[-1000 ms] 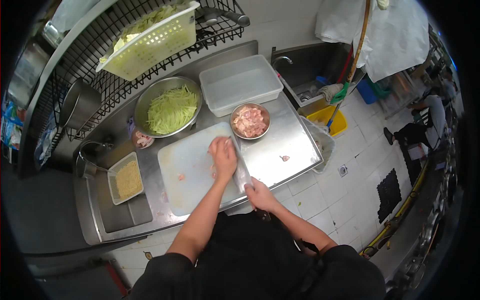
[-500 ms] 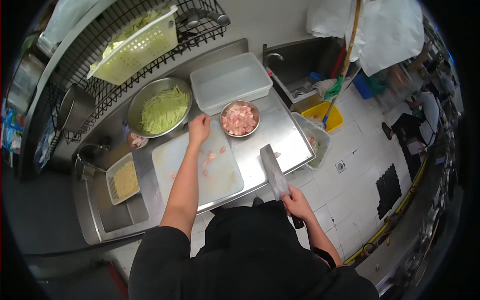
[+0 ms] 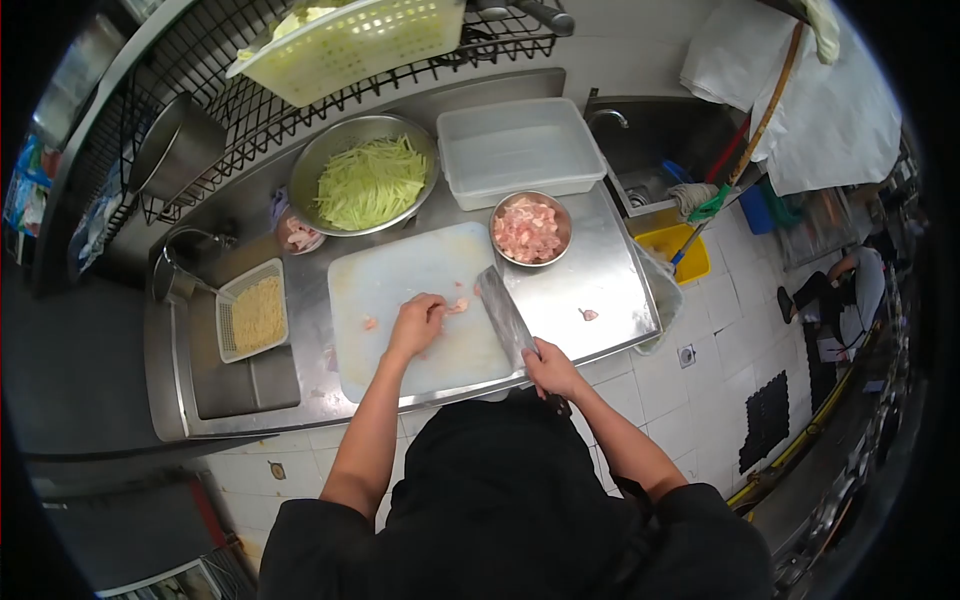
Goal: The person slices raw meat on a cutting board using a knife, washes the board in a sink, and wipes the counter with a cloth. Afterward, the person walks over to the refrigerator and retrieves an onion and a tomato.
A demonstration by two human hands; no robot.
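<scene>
My right hand [image 3: 552,371] grips the handle of a cleaver [image 3: 508,318], its broad blade lying across the right edge of the white cutting board [image 3: 400,275]. Over the middle of that board, my left hand [image 3: 417,326] has its fingers drawn together at a small piece of raw meat [image 3: 458,305]. Other pink scraps lie around it, one of them a bit [image 3: 370,323] on the left side. Just past the board's upper right corner stands a steel bowl of cut raw meat [image 3: 528,231].
Behind the board are a large steel bowl of green shreds [image 3: 372,185] and a translucent plastic tub [image 3: 520,150]. A basket of pale yellow strips [image 3: 256,315] sits in the left sink. One meat scrap [image 3: 589,315] lies on the steel counter. Another person [image 3: 845,290] is at far right.
My left hand has come back from the board's far edge to its middle, at the scraps. The cleaver has moved left from beyond the board to its right edge. The view has shifted.
</scene>
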